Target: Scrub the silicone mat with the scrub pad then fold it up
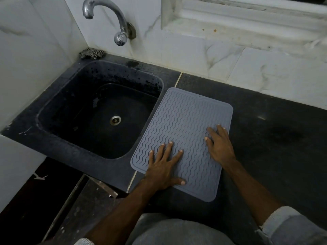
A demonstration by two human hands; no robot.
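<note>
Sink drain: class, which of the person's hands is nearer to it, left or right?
Left. The left hand lies flat on the near-left part of the silicone mat, on the side toward the sink drain; the right hand rests near the mat's right edge, farther away.

Your left hand [161,169] and right hand [220,145] are bare, short pale nails on the fingers [170,147]; well behind them, your light grey sleeves [290,225] are rolled up, cuffs frayed.

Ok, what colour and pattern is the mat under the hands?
The silicone mat is grey with raised wavy ridges running across it, clearest in the head view.
</note>
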